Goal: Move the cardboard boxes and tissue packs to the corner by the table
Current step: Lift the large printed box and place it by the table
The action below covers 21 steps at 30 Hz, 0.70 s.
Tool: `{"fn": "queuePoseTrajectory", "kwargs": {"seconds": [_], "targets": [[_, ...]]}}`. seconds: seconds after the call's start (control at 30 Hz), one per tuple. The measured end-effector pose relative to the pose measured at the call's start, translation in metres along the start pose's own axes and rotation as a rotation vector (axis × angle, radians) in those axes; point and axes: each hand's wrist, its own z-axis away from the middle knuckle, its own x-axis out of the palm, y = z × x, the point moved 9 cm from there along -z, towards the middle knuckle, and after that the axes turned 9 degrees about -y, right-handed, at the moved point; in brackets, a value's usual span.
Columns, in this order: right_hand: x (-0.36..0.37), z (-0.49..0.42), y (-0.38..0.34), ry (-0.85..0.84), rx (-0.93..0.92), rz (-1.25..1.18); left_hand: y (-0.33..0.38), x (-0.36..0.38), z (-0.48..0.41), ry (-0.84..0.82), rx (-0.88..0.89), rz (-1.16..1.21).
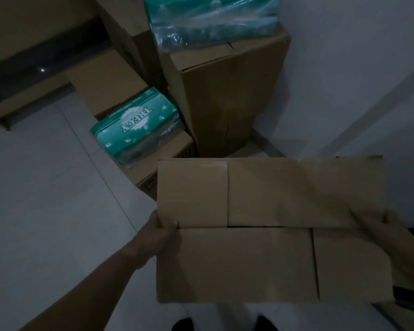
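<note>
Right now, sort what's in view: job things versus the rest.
Job: held box, left hand, right hand, tall box, low box, lower tissue pack, upper tissue pack.
Rest: tiled floor, wall.

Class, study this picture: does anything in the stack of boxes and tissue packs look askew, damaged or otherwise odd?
Yes. The upper tissue pack overhangs the left edge of the tall box, its loose plastic wrap hanging down. The lower tissue pack lies tilted on a low box. The held box, between the left hand and right hand, shows a gap between its flaps.
</note>
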Motion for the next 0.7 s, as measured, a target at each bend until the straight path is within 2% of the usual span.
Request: {"fn": "queuePoseTrajectory", "kwargs": {"seconds": [0.1,0.2,0.27,0.33,0.4,0.5,0.57,0.7], "targets": [[0.0,-0.01,-0.006,0.017,-0.149,0.028,0.012,0.0,-0.003,0.081,0.055,-0.002],[-0.015,-0.034,-0.028,0.026,-0.314,0.089,0.037,0.01,-0.007,0.057,0.117,0.056],[-0.014,-0.043,-0.047,-0.047,-0.364,0.204,0.051,0.022,-0.013,0.019,0.135,0.048],[0.002,-0.053,-0.052,-0.174,-0.322,0.44,0.059,0.037,-0.02,-0.029,0.109,-0.06],[0.012,-0.069,-0.038,-0.194,-0.209,0.649,0.055,0.055,-0.026,-0.094,0.021,-0.194],[0.019,-0.078,-0.025,-0.183,-0.152,0.727,0.042,0.065,-0.027,-0.117,-0.049,-0.282],[0.025,-0.074,-0.024,-0.218,-0.137,0.759,0.034,0.06,-0.022,-0.115,-0.071,-0.253],[0.043,-0.044,-0.041,-0.321,-0.229,0.802,0.039,0.036,0.01,-0.027,-0.104,-0.349]]}}
